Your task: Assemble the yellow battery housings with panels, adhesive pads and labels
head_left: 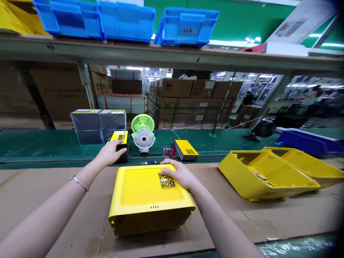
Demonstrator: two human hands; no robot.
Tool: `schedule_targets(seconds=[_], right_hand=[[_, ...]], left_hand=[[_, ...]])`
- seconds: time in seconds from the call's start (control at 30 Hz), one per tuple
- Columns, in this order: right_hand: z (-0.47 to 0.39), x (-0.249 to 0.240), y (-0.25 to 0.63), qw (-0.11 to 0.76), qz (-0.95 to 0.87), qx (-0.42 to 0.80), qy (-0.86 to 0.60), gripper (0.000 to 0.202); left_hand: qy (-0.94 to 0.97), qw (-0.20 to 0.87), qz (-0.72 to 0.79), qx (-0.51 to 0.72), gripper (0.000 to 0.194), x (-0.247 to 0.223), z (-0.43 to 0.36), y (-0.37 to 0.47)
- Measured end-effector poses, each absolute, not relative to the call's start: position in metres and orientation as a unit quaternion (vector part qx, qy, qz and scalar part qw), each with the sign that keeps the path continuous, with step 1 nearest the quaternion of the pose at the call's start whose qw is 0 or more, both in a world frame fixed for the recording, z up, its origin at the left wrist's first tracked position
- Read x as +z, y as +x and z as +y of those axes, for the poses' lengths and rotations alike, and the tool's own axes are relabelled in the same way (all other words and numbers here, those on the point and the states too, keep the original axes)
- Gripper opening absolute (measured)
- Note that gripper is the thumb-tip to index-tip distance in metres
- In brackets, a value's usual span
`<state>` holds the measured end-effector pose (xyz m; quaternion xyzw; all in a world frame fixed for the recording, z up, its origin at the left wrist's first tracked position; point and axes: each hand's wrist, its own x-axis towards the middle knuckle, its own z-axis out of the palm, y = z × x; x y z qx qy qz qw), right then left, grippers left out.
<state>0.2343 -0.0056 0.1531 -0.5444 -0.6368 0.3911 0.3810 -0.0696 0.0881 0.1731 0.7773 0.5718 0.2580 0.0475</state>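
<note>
A yellow plastic housing (150, 200) stands on the cardboard in front of me, its open side toward me and a QR code on its top. My right hand (176, 173) grips its far right edge, thumb on top and fingers over the back. Farther out, my left hand (111, 150) is at a stack of yellow-and-black printed labels (119, 137). Its thumb is spread from the fingers and the fingertips rest on the stack's top; nothing is lifted. Right of the fans lies another stack of yellow QR-code panels (186, 149).
Two more yellow housings (268, 179) lie open side up at right. A white fan (144, 139) and a green fan (142, 123) stand behind the work spot, near wrapped grey blocks (99, 127). Blue bins (188, 27) sit on the shelf (172, 53) overhead.
</note>
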Motion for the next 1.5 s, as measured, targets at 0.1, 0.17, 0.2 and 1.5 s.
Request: schedule_targets(seconds=[0.1, 0.17, 0.2, 1.5], right_hand=[[-0.005, 0.154, 0.234, 0.384, -0.633, 0.399, -0.541, 0.041], [-0.004, 0.153, 0.234, 0.390, -0.631, 0.395, -0.541, 0.042], [-0.004, 0.152, 0.234, 0.393, -0.630, 0.394, -0.542, 0.042], [-0.069, 0.192, 0.208, 0.483, -0.687, 0.234, -0.490, 0.025]], left_hand=[[0.766, -0.001, 0.591, 0.252, 0.073, 0.160, 0.113, -0.083], [0.766, -0.022, 0.597, 0.240, 0.081, 0.146, 0.118, -0.089], [0.767, -0.032, 0.596, 0.234, 0.082, 0.140, 0.117, -0.090], [0.687, 0.445, 0.410, 0.402, 0.019, 0.243, -0.104, -0.024]])
